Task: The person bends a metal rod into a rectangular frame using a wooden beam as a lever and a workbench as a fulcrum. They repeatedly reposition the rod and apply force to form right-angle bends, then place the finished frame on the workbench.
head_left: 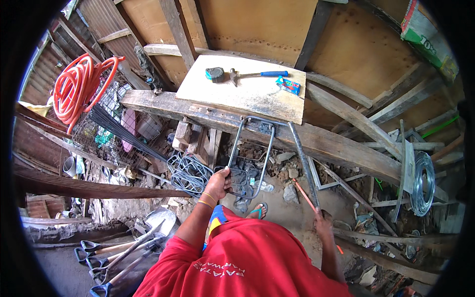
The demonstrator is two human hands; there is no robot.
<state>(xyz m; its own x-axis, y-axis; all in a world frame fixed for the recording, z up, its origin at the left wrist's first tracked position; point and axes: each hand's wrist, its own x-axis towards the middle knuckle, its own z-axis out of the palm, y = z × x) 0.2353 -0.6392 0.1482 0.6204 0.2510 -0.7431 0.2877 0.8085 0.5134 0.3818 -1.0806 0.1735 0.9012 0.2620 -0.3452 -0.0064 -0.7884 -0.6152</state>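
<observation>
My left hand (217, 185) is closed round one side of a bent steel rod (267, 156), shaped into a narrow rectangular loop. The loop's upper end rests against the edge of a thick wooden beam (326, 141), where short metal pegs appear to stand. My right hand (324, 225) grips the lower end of a long dark metal bar (304, 159). From there the bar slants up to the beam, its far end beside the loop's top. How the bar meets the rod is too small to tell. Below the beam, left of my left hand, lies a pile of bent steel loops (188, 173).
On a plywood board (213, 101) lie a tape measure (214, 74), a blue-handled hammer (262, 74) and a small blue packet (288, 85). An orange hose coil (79, 89) hangs left, a wire coil (422, 185) right. Several shovels (121, 252) lie lower left. Rubble covers the ground.
</observation>
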